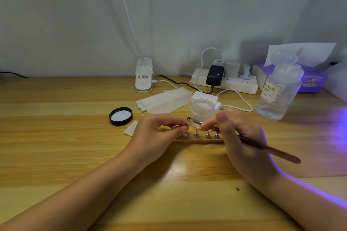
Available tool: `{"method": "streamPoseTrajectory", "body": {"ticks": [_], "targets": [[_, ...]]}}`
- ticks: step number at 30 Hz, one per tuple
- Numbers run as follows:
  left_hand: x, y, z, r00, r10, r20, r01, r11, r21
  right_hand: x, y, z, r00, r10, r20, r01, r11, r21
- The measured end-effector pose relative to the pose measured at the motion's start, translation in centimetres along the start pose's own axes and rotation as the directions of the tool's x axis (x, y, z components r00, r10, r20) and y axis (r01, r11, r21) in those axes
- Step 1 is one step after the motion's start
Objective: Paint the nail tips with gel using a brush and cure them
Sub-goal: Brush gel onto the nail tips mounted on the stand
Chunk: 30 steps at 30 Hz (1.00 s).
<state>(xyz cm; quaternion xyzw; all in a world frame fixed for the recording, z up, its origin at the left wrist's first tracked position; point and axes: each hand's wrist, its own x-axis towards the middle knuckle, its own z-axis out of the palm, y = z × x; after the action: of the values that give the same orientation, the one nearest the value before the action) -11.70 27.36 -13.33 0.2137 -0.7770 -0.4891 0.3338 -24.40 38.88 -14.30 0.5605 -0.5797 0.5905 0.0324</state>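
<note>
A clear plastic pump bottle [277, 92] labelled "NAIL" stands well right of the fingers. The left hand [159, 137] pinches a small metal nail stand [189, 120] between thumb and forefinger; the right hand [238, 137] grips a slim brown-handled brush [270, 150], its tip hidden. Below the fingertips, silver-coned nail tips [196, 133] sit on a wooden strip [201, 140]. An open clear gel jar [202, 108] stands just behind, its black lid [121, 116] to the left.

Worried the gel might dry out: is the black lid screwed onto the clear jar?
No, the black lid lies upside down on the table, left of the open jar.
</note>
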Motion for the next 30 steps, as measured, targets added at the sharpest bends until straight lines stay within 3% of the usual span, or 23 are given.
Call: {"method": "streamPoseTrajectory", "body": {"ticks": [3,8,12,16,21,26,30], "targets": [[-0.13,0.12,-0.02,0.999,-0.033,0.005,0.033,0.999,-0.021,-0.23,-0.06,-0.22,0.997,0.076,-0.032,-0.072,0.993,0.098],[-0.24,0.45,-0.08,0.998,-0.062,0.015,0.063,0.997,-0.054,0.15,-0.18,0.0,1.0,-0.005,-0.002,0.005,0.999,-0.034],[-0.3,0.62,0.0,0.997,-0.07,0.02,0.071,0.995,-0.067,-0.07,-0.09,-0.16,0.996,0.077,-0.051,-0.072,0.992,0.1],[-0.24,0.52,0.01,0.997,-0.076,0.004,0.076,0.995,-0.063,0.04,-0.11,-0.01,0.999,0.044,-0.012,-0.044,0.999,0.017],[-0.29,0.51,0.04,0.997,-0.073,0.015,0.074,0.995,-0.06,-0.11,-0.16,-0.26,0.994,0.088,-0.06,-0.081,0.99,0.119],[-0.25,0.51,0.0,0.998,-0.062,0.021,0.063,0.997,-0.044,0.14,-0.04,0.01,0.998,0.062,0.0,-0.062,0.997,0.034],[-0.25,0.51,0.0,0.998,-0.061,0.023,0.062,0.997,-0.05,-0.08,-0.12,-0.26,0.993,0.103,-0.048,-0.095,0.985,0.144]]}}
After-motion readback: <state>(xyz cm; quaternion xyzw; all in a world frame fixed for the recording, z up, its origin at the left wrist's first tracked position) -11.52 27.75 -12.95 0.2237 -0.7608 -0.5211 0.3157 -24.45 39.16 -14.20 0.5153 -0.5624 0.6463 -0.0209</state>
